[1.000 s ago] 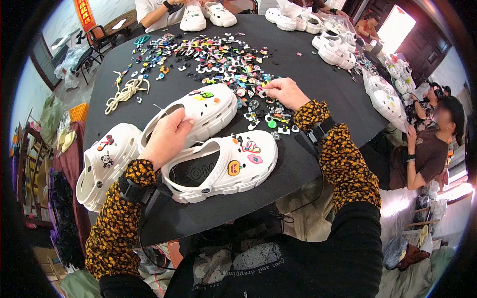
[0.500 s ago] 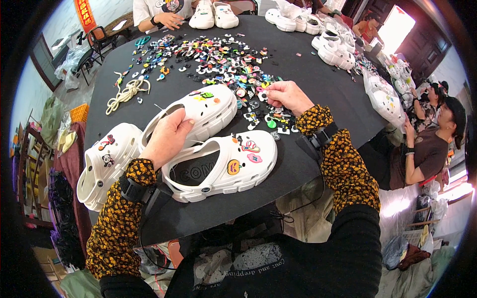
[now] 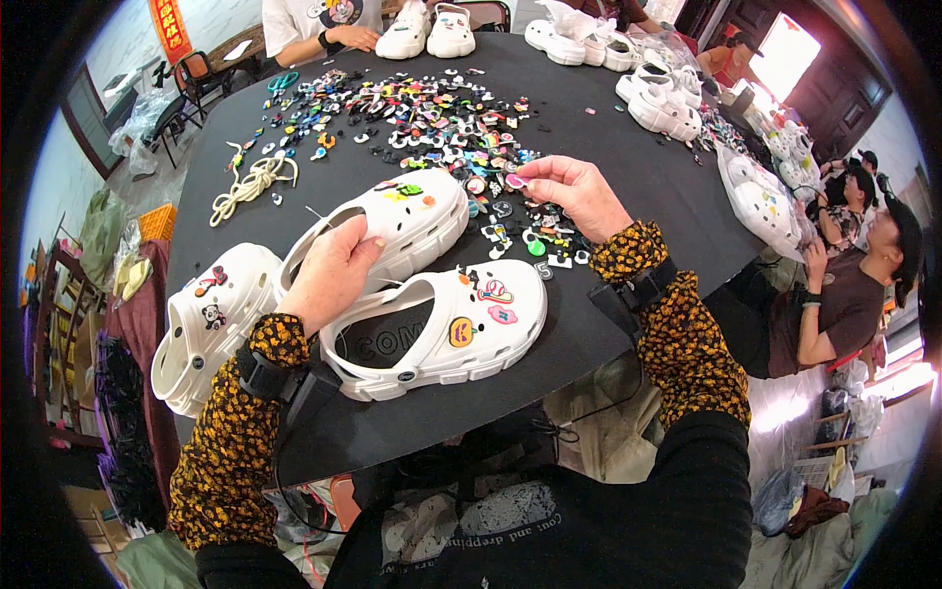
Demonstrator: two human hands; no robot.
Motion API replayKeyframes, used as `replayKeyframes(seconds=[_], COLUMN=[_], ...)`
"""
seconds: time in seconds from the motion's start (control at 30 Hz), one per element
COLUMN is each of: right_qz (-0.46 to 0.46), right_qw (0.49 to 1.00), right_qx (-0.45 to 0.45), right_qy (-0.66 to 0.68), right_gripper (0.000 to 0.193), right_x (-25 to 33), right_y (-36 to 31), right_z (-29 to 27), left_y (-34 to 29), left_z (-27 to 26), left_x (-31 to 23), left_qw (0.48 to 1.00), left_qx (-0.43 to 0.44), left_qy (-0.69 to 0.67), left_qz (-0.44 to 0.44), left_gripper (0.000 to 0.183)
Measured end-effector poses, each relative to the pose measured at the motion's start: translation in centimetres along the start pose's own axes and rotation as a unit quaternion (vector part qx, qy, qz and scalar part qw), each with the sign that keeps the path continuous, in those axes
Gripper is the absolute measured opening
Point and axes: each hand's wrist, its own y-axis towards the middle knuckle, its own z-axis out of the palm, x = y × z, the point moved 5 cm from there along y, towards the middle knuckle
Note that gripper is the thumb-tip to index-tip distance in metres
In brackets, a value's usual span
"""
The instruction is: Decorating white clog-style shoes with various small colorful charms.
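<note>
My left hand (image 3: 330, 267) is closed on the side rim of a white clog (image 3: 439, 222), its toe pointing away to the right. Green and orange charms sit on that clog's top. My right hand (image 3: 581, 196) pinches a small pink shoe charm (image 3: 516, 182) at the near edge of a heap of loose charms (image 3: 442, 128). Closer to me lies another white clog (image 3: 525, 294) carrying pumpkin, baseball and pink charms. A third white clog (image 3: 257, 277), with a panda charm, stands at the left.
On the black table (image 3: 628, 206) lies a bundle of cream cord (image 3: 257, 182). Beyond the heap, a person's hand (image 3: 355, 37) rests near a pair of white clogs (image 3: 450, 31). More white clogs (image 3: 663, 106) line the right side, where a person holds a bagged clog (image 3: 756, 201).
My right hand has drawn slightly toward me and right, and the pink charm now shows between its fingertips. Across the table, the other person's hand and clogs have shifted. My left hand stays put.
</note>
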Motion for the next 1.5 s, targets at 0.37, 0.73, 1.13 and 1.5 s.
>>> replayKeyframes(seconds=[0.37,0.73,1.13,1.5], right_qz=[-0.057,-0.066,-0.149,-0.412], right_qw=[0.998,0.998,0.975,0.815], right_qx=[0.010,0.015,0.132,0.054], right_qy=[-0.008,-0.010,-0.101,-0.405], right_gripper=[0.024,0.021,0.012,0.019], right_x=[1.0,1.1,7.3,10.5], right_y=[-0.2,0.1,3.9,5.1], right_z=[0.9,1.3,9.2,15.2], left_y=[0.1,0.1,0.5,1.6], left_z=[0.1,0.2,-0.3,-2.7], left_x=[0.0,0.4,0.7,2.7], left_qw=[1.000,1.000,0.991,0.945], left_qx=[-0.002,-0.004,0.021,-0.071], left_qy=[-0.009,-0.005,-0.109,-0.287], left_qz=[0.010,0.017,-0.081,-0.142], left_gripper=[0.023,0.023,0.017,0.022])
